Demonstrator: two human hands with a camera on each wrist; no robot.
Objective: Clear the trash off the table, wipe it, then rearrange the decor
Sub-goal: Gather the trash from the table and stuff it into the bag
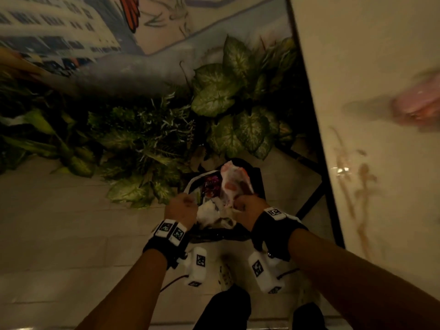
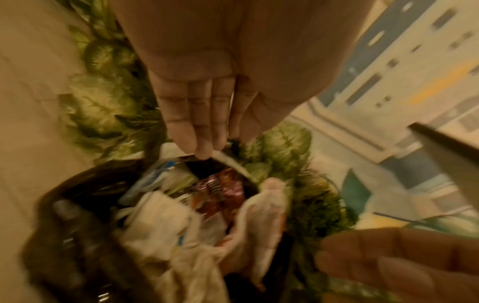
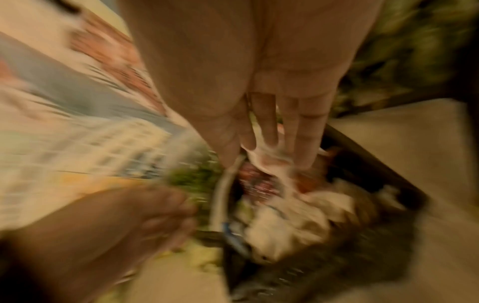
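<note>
Down on the floor at 6 o'clock of the head view, a black-lined trash bin (image 1: 256, 177) sits just beside the leafy plants (image 1: 228, 96). Left hand (image 1: 182, 207) at the bin's 9 o'clock rim, fingers curled around a pale strip (image 2: 230, 162) of bag edge. Right hand (image 1: 247, 206) at 3 o'clock, fingers extended into a white-and-red wrapper (image 1: 234, 179); whether it grips the wrapper, cannot tell, wrist view blurred. Crumpled white paper (image 1: 209, 213) and a purple snack packet (image 1: 212, 184) lie inside. Table (image 1: 371, 67) at 2 o'clock, brown smears (image 1: 359, 186) on top.
</note>
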